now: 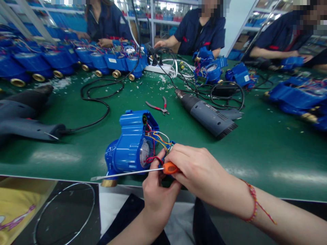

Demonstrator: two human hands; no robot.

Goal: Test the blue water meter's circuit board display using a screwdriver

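Observation:
A blue water meter (129,149) with a round dial lies on its side at the table's near edge, its brass fitting (109,183) over the edge. Coloured wires (159,137) run from its opened housing to a small circuit board (170,146), mostly hidden by fingers. My left hand (159,192) is closed around the wired board from below, beside the dial. My right hand (198,170) grips a screwdriver (170,168) by its orange handle, the shank pointing left across the front of the meter. Its fingertips are also at the board.
Red-handled cutters (159,108) lie beyond the meter. Hot-air guns lie at right (209,114) and left (28,114), with trailing cables (102,98). More meters (97,61) line the back around a power strip (158,68). Co-workers (199,30) sit opposite. A wire hoop (93,200) is below the edge.

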